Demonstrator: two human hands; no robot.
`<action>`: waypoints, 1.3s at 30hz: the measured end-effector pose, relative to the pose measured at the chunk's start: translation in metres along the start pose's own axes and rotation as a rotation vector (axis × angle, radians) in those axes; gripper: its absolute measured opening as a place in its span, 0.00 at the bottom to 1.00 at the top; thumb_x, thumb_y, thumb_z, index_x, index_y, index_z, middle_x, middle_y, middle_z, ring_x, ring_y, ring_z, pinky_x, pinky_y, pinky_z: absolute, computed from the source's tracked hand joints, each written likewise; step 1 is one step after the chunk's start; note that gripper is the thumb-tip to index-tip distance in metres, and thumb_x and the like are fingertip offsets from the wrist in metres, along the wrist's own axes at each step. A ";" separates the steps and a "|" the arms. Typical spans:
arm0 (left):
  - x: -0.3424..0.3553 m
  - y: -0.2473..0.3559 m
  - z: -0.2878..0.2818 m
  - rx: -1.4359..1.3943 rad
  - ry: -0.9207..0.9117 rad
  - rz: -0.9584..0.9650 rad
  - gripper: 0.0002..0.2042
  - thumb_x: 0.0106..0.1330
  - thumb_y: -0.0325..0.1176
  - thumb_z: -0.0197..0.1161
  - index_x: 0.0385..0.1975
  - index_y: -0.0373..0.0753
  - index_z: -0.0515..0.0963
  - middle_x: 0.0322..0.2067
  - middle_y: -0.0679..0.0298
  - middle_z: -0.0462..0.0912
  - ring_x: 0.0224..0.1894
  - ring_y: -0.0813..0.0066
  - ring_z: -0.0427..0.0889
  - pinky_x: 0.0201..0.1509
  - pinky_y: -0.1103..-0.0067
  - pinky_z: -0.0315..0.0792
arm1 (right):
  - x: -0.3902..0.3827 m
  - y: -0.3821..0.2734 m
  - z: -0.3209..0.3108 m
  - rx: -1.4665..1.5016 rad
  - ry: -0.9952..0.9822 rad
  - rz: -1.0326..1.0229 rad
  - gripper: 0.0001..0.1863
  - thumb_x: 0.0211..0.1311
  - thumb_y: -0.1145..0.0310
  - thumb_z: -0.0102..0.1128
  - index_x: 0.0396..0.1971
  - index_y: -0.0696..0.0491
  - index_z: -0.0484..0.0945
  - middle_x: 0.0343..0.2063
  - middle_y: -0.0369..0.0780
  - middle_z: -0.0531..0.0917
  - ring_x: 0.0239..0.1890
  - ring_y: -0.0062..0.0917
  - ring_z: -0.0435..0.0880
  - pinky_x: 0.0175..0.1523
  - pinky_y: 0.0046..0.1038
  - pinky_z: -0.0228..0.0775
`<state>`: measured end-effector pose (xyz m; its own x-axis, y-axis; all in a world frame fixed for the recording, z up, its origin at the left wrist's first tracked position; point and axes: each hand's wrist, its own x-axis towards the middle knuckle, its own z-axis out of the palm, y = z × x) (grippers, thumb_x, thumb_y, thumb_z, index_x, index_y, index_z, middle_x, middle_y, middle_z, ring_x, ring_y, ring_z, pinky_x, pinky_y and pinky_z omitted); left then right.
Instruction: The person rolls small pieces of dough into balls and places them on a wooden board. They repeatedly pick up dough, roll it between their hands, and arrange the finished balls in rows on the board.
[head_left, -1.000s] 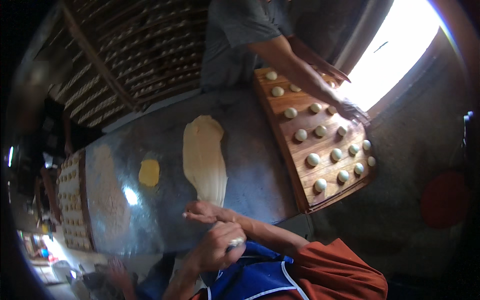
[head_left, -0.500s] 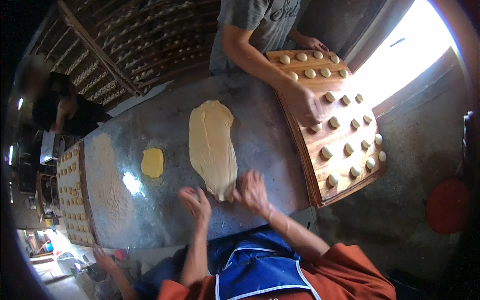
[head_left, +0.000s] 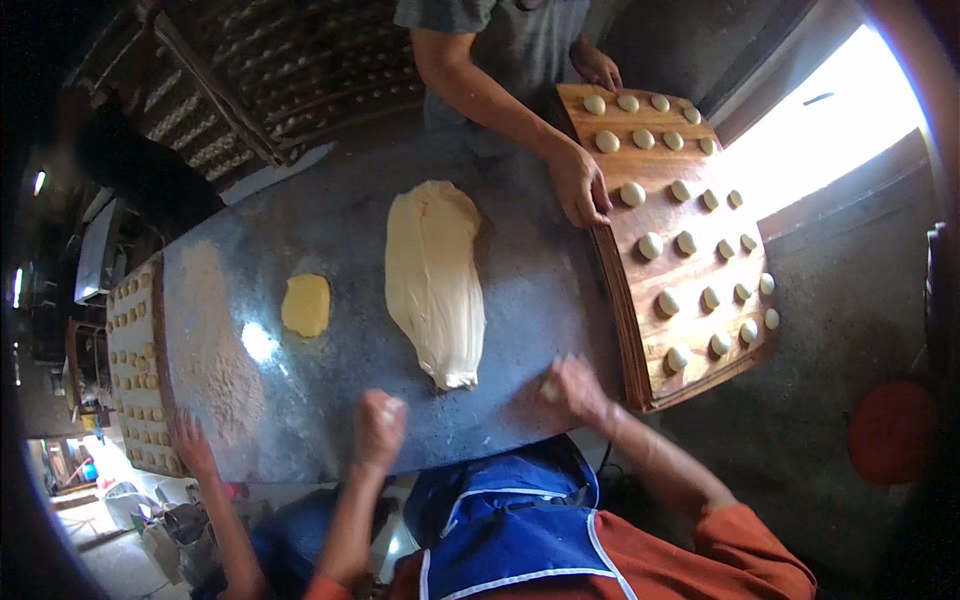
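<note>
My left hand (head_left: 380,430) is closed in a fist over the metal table (head_left: 530,300), below the pale stretched dough (head_left: 432,270), with a small pale bit showing at its fingers that I cannot make out. My right hand (head_left: 572,392), blurred, is closed near the table's surface right of the dough's lower end, a pale bit at its fingers. Neither touches the sheet of dough. A yellow mound of soft fat or paste (head_left: 306,304) lies to the left, beside a patch of scattered flour (head_left: 210,330).
At the right a co-worker's hand (head_left: 582,190) grips stacked wooden boards (head_left: 660,405) bearing several dough balls. Another person's arm (head_left: 215,490) reaches near the left tray (head_left: 165,400) of small pieces. A dark figure (head_left: 140,175) stands top left. Racks, a bright window and a red round object surround the table.
My hands have moved apart, off the dough's lower end, and closed. The dough's end is bunched shorter than a second ago. The co-worker's hand has moved onto the boards' edge.
</note>
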<state>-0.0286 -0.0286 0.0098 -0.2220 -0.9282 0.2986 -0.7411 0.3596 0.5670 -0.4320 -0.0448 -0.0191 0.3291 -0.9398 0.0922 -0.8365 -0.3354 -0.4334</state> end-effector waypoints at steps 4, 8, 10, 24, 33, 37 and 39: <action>0.072 0.009 0.031 -0.164 0.363 -0.534 0.12 0.68 0.29 0.67 0.39 0.37 0.67 0.34 0.52 0.72 0.40 0.49 0.75 0.48 0.59 0.70 | 0.073 -0.058 -0.002 -0.026 0.182 0.191 0.33 0.63 0.46 0.69 0.47 0.63 0.71 0.46 0.58 0.74 0.52 0.54 0.74 0.64 0.56 0.65; -0.020 0.014 0.033 -0.062 0.054 -0.151 0.16 0.66 0.29 0.70 0.39 0.34 0.65 0.36 0.52 0.71 0.39 0.50 0.74 0.48 0.60 0.70 | -0.034 -0.054 0.057 0.512 0.145 -0.074 0.25 0.54 0.66 0.76 0.43 0.57 0.69 0.36 0.49 0.74 0.42 0.45 0.75 0.48 0.49 0.65; -0.004 -0.015 -0.002 -0.006 -0.031 -0.135 0.15 0.64 0.26 0.68 0.40 0.35 0.65 0.36 0.51 0.71 0.40 0.49 0.75 0.49 0.60 0.70 | -0.007 -0.004 0.004 0.238 -0.001 -0.138 0.22 0.56 0.66 0.74 0.43 0.57 0.70 0.35 0.47 0.74 0.40 0.45 0.75 0.45 0.47 0.64; 0.049 0.012 0.037 -0.008 0.321 -0.403 0.13 0.65 0.25 0.68 0.41 0.36 0.67 0.35 0.52 0.72 0.40 0.49 0.74 0.48 0.58 0.68 | 0.058 -0.070 0.017 0.044 0.315 -0.022 0.24 0.56 0.61 0.74 0.41 0.59 0.69 0.34 0.48 0.73 0.41 0.45 0.75 0.43 0.45 0.69; 0.042 -0.005 0.022 -0.058 0.374 -0.610 0.13 0.65 0.25 0.66 0.43 0.36 0.67 0.36 0.50 0.72 0.40 0.49 0.75 0.48 0.56 0.69 | 0.063 -0.071 -0.009 0.009 0.285 0.080 0.22 0.59 0.60 0.70 0.42 0.59 0.71 0.38 0.51 0.74 0.44 0.48 0.75 0.53 0.48 0.68; -0.036 0.002 0.014 0.049 0.143 -0.136 0.10 0.66 0.23 0.62 0.41 0.35 0.67 0.36 0.50 0.72 0.41 0.50 0.76 0.47 0.61 0.70 | -0.009 -0.002 0.027 0.256 0.200 -0.139 0.18 0.56 0.67 0.71 0.36 0.55 0.68 0.30 0.49 0.72 0.37 0.48 0.72 0.41 0.46 0.66; -0.033 -0.020 -0.010 0.118 0.147 -0.380 0.09 0.67 0.24 0.62 0.40 0.34 0.68 0.37 0.50 0.73 0.44 0.48 0.76 0.49 0.60 0.70 | 0.006 -0.001 -0.013 0.150 0.157 -0.077 0.14 0.59 0.69 0.68 0.37 0.55 0.69 0.30 0.49 0.71 0.33 0.49 0.72 0.39 0.49 0.65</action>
<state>-0.0002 -0.0044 -0.0031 0.1669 -0.9662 0.1963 -0.8221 -0.0265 0.5687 -0.4344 -0.0508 -0.0065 0.3075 -0.9144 0.2633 -0.7330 -0.4041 -0.5472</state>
